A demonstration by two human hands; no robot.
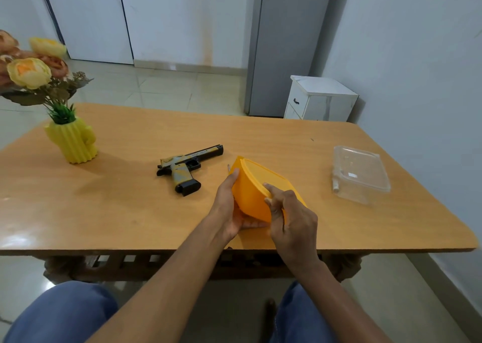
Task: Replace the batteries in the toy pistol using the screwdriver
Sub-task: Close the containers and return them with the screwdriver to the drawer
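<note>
A person seated at a wooden table (130,212) tilts a lidded orange container (254,194) on edge with both hands. The left hand (230,209) cups its underside, fingers curled up the near wall; the right hand (292,220) is closed on the rim at the lid's edge, apparently prying it off. The toy pistol (187,166) lies flat and untouched at ten o'clock from the container, well clear of both hands. A thin metal tip (228,167) pokes out just behind the container at eleven o'clock; it may be the screwdriver, though most of it is hidden. By this reading the work is at its opening step: getting supplies out before any screw is turned. The next move calls for lifting the lid free without spilling the contents. A clear plastic box (361,171) sits at two o'clock, a yellow vase of flowers (73,141) at far left; neither blocks the pistol.
</note>
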